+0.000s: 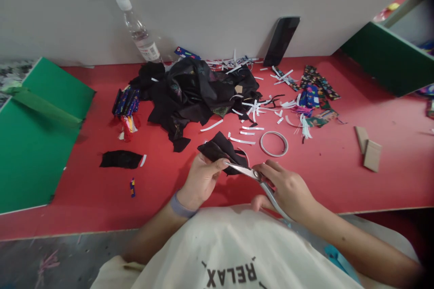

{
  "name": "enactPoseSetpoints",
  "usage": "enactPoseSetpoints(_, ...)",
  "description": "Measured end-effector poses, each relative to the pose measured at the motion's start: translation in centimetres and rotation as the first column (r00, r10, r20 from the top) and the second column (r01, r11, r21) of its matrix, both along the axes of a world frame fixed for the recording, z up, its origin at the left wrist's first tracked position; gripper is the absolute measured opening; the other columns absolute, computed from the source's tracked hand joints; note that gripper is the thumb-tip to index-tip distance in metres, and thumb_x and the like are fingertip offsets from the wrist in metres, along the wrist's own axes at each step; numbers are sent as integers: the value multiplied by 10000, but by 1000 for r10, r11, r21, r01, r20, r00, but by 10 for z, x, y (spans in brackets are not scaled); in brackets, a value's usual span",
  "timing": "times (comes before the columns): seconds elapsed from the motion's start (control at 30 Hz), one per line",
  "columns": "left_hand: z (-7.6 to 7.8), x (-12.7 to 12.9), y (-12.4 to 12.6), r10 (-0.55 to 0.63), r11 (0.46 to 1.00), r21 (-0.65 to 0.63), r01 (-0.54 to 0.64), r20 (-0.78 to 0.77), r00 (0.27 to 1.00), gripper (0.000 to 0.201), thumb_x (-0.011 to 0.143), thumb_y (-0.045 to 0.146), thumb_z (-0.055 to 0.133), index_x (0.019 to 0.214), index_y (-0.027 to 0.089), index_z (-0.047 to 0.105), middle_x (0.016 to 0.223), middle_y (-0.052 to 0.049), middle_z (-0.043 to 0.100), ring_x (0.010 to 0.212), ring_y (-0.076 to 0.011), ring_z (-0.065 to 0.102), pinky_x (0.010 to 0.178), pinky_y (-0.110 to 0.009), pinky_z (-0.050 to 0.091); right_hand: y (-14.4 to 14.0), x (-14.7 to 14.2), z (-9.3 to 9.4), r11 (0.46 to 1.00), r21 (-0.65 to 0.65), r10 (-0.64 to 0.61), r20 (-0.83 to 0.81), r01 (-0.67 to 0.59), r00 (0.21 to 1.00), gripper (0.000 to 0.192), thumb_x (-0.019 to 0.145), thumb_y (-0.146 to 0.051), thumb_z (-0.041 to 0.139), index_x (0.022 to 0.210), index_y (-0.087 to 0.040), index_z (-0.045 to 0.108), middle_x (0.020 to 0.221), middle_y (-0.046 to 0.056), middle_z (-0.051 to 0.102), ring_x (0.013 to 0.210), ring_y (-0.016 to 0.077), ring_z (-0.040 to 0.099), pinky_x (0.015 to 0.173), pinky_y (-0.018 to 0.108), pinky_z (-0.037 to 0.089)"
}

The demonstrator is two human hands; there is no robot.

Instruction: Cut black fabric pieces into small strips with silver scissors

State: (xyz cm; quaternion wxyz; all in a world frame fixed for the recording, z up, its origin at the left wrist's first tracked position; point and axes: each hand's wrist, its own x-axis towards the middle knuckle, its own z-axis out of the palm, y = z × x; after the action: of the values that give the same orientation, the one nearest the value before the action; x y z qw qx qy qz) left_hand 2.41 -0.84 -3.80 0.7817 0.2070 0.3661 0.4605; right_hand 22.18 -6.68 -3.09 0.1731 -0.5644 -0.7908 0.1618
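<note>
Green board (30, 144): lies at the counter's left end.
Black scrap (120, 159): flat on the red counter (389, 180), well left of the hands.
Left hand (201, 179): fingers closed, pinching the black fabric piece (222, 150) just above the counter's near edge.
Scissors (252, 174): blades parted at the fabric's lower edge.
Right hand (288, 189): gripping the scissors' handles.
Tape ring (274, 143): just beyond the right hand, among white paper strips (252, 110).

Scissors (262, 185) handles hidden in right hand (288, 189); green board (30, 144) cut off left.
</note>
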Motion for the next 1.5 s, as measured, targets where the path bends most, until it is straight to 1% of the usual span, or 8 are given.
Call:
enactPoseSetpoints(0.1, 2, 0, 0, -5, 1000, -8, 5, -8, 1000, 197, 544, 140, 823, 630, 157, 646, 566, 56, 584, 497, -39, 464, 508, -174, 390, 0, 0, 0, 1000, 4, -4, 9, 4, 1000, 481, 797, -625, 551, 943, -170, 607, 757, 34, 578, 533, 134, 536, 481, 234, 350)
enactPoseSetpoints(0.33, 2, 1, 0, 1, 999, -38, -1, -5, 1000, 230, 507, 156, 847, 630, 155, 652, 591, 41, 613, 542, -53, 525, 580, -176, 452, -2, 2, -2, 1000, 22, 17, -4, -17, 1000, 463, 831, -607, 523, 921, -160, 603, 741, 43, 579, 523, 126, 517, 482, 227, 342)
enactPoseSetpoints(0.57, 1, 2, -4, 17, 998, -65, -18, -12, 1000, 238, 482, 162, 858, 636, 156, 676, 604, 34, 640, 564, -57, 553, 569, -163, 441, -5, 2, -3, 999, 52, 7, 2, -7, 1000, 452, 822, -603, 534, 887, -160, 596, 721, 37, 569, 512, 123, 500, 473, 223, 329)
enactPoseSetpoints(0.73, 3, 4, -7, 11, 998, -55, -11, 2, 1000, 222, 487, 157, 851, 626, 174, 679, 614, 38, 653, 589, -71, 571, 611, -186, 465, -9, 2, -1, 996, 93, 4, 11, -5, 1000, 467, 816, -615, 538, 876, -156, 599, 702, 28, 556, 499, 119, 494, 468, 222, 332)
enactPoseSetpoints(0.87, 4, 4, -9, 8, 999, -44, -8, -4, 1000, 223, 484, 160, 852, 609, 182, 669, 607, 41, 643, 585, -76, 563, 608, -196, 468, -12, 2, 0, 995, 101, 2, 4, -3, 1000, 495, 800, -641, 543, 860, -152, 601, 682, 19, 539, 485, 116, 482, 460, 226, 331)
enactPoseSetpoints(1.1, 7, 2, -13, 17, 999, -37, -17, 1, 1000, 241, 473, 171, 856, 612, 174, 659, 579, 46, 636, 562, -68, 555, 598, -186, 464, -14, 3, 1, 995, 101, 0, 33, -4, 999, 420, 814, -573, 558, 900, -165, 606, 724, 35, 571, 537, 139, 543, 473, 233, 331)
enactPoseSetpoints(1.33, 7, 1, -16, 26, 1000, -17, -25, 20, 999, 227, 489, 170, 862, 627, 188, 683, 584, 48, 649, 575, -75, 574, 612, -191, 473, -17, 4, 4, 994, 107, 16, 11, -17, 1000, 505, 785, -655, 555, 858, -157, 599, 688, 15, 545, 483, 107, 480, 454, 221, 343)
enactPoseSetpoints(1.5, 5, 1, -18, 13, 1000, -18, -13, 24, 1000, 221, 496, 191, 872, 625, 198, 693, 614, 38, 662, 601, -79, 580, 634, -191, 481, -19, 3, 5, 993, 120, 12, 10, -13, 1000, 543, 788, -689, 520, 848, -155, 596, 682, 17, 550, 478, 104, 483, 451, 214, 354)
